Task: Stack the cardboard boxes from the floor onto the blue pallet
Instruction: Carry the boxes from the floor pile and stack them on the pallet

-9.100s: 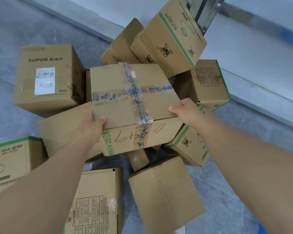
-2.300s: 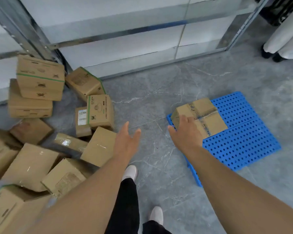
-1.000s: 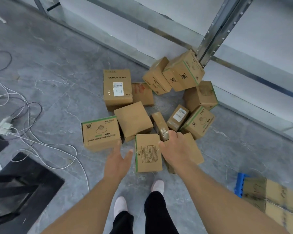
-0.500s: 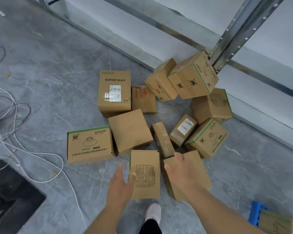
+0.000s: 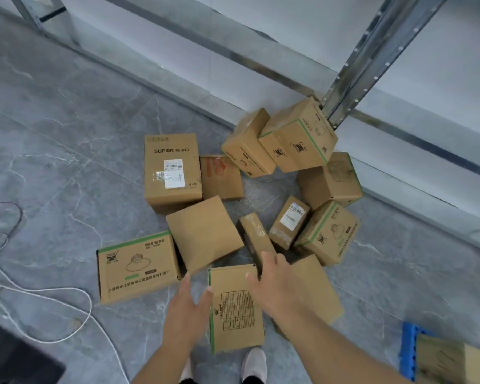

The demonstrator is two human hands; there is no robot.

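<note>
Several cardboard boxes lie scattered on the grey floor. Nearest me is a box with a green edge and a printed table [image 5: 236, 309]. My left hand [image 5: 187, 314] hovers at its left side with fingers spread, holding nothing. My right hand [image 5: 277, 286] reaches over its right edge, fingers relaxed, in front of a plain box [image 5: 316, 286]. A corner of the blue pallet [image 5: 409, 347] shows at the bottom right, with a taped box [image 5: 455, 364] on it.
A SUPOR box [image 5: 172, 170], a green-striped lamp box [image 5: 136, 267] and a plain box [image 5: 204, 232] lie beyond my hands. More boxes lean against a metal rack post [image 5: 372, 56]. White cables [image 5: 39, 295] trail on the left floor. My shoes [image 5: 254, 364] stand below.
I have turned from the pallet back to the pile and leaned closer. Both hands have moved down toward the nearest box with the printed table.
</note>
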